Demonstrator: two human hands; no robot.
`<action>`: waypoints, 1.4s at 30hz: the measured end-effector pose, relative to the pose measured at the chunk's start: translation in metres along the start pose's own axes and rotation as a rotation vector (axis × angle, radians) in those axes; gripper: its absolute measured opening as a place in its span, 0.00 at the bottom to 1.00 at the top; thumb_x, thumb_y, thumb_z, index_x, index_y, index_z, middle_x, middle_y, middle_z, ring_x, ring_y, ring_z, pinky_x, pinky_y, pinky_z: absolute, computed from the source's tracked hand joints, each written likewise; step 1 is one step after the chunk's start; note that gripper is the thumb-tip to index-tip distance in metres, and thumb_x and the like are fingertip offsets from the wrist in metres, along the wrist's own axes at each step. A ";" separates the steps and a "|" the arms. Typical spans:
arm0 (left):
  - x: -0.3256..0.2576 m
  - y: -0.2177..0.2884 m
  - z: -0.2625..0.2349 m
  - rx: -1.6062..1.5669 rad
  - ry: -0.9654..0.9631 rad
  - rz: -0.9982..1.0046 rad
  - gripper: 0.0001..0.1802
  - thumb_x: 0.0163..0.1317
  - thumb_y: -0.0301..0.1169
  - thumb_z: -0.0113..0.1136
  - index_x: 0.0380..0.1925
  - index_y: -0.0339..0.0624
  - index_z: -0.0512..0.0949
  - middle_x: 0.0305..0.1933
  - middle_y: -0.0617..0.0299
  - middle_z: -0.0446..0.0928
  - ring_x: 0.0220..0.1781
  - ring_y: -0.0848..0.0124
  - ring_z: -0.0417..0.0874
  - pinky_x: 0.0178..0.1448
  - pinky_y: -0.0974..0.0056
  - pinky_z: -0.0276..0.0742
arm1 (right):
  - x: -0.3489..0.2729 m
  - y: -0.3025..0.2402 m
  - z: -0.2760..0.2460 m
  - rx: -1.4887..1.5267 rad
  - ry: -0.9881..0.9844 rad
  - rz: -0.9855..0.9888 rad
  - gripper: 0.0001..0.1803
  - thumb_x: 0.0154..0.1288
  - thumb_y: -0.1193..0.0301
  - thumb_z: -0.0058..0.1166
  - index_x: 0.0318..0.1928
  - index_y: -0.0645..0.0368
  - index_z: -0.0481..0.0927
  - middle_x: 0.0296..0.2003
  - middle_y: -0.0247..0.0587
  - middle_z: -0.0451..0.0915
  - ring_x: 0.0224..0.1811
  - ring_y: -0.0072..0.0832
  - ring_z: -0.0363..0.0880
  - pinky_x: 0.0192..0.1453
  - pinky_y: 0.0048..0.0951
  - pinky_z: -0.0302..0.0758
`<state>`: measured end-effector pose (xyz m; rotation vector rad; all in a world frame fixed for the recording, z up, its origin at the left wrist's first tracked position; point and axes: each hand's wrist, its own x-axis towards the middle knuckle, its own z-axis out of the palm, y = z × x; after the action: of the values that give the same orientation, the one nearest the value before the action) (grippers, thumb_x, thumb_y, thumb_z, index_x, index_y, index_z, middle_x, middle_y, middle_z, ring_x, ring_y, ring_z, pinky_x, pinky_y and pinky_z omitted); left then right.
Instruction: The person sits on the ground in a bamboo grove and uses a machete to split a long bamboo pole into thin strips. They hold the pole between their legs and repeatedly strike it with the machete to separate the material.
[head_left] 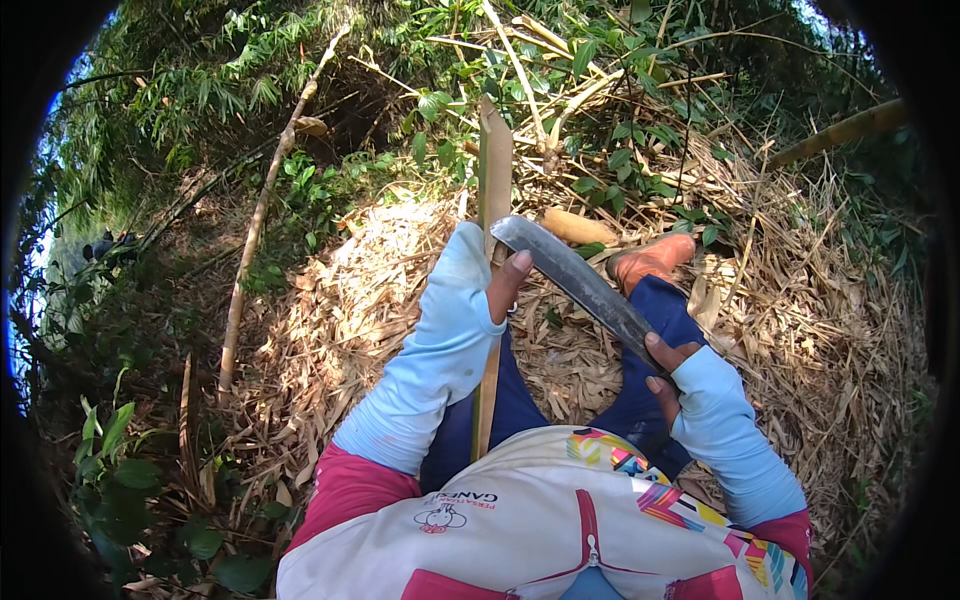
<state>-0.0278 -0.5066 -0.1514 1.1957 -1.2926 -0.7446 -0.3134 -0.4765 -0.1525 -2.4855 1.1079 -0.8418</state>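
Observation:
A long split bamboo strip (494,160) stands nearly upright in front of me, its lower part running down between my legs. My left hand (508,285) is closed around its middle, with the thumb showing on the right side and the light blue sleeve covering much of the hand. A dark curved machete (585,285) slants across from my right hand (672,368), which grips it at the lower right end. The handle is hidden in that hand. The blade's broad tip lies against or just beside the bamboo, near my left thumb; contact is unclear.
Dry bamboo leaves (340,310) cover the ground. A thin pole (262,215) leans on the left, and a cut bamboo piece (575,227) lies beyond the blade. My brown boot (655,258) is near it. Green bushes, cut stalks and a thick bamboo stem (840,135) stand behind.

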 end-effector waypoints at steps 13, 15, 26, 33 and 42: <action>0.008 -0.017 0.007 -0.027 0.056 0.011 0.23 0.67 0.41 0.63 0.52 0.38 0.71 0.28 0.70 0.74 0.21 0.84 0.69 0.21 0.75 0.63 | 0.014 -0.002 -0.010 -0.230 0.014 -0.005 0.28 0.56 0.77 0.64 0.59 0.48 0.79 0.29 0.43 0.77 0.27 0.41 0.76 0.30 0.40 0.71; 0.009 -0.016 0.008 -0.051 0.061 -0.044 0.22 0.67 0.41 0.63 0.51 0.37 0.71 0.30 0.70 0.74 0.25 0.83 0.70 0.27 0.75 0.65 | 0.017 0.000 -0.013 -0.275 -0.024 0.012 0.27 0.57 0.76 0.64 0.59 0.47 0.79 0.29 0.43 0.77 0.27 0.42 0.76 0.30 0.41 0.72; 0.020 -0.028 -0.004 -0.102 0.186 -0.184 0.18 0.68 0.41 0.62 0.44 0.38 0.73 0.28 0.67 0.75 0.20 0.82 0.70 0.22 0.73 0.66 | 0.047 -0.017 -0.005 -0.312 -0.072 0.016 0.25 0.59 0.75 0.61 0.58 0.47 0.79 0.28 0.44 0.77 0.27 0.43 0.77 0.29 0.41 0.72; 0.028 -0.033 -0.014 -0.120 0.148 -0.265 0.18 0.67 0.39 0.64 0.42 0.38 0.69 0.21 0.69 0.72 0.17 0.81 0.70 0.19 0.72 0.65 | 0.053 -0.008 0.017 -0.343 -0.036 -0.046 0.26 0.59 0.76 0.60 0.60 0.49 0.78 0.31 0.47 0.78 0.31 0.45 0.78 0.33 0.42 0.73; 0.044 -0.013 -0.031 -0.361 0.072 -0.261 0.18 0.66 0.34 0.62 0.46 0.37 0.65 0.24 0.65 0.72 0.23 0.76 0.74 0.24 0.69 0.70 | 0.051 -0.015 0.014 -0.246 0.004 -0.103 0.26 0.59 0.75 0.61 0.60 0.50 0.78 0.28 0.45 0.76 0.29 0.44 0.76 0.32 0.43 0.72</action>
<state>0.0125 -0.5434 -0.1456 1.0928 -0.9028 -1.0652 -0.2688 -0.5043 -0.1366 -2.7636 1.1562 -0.7795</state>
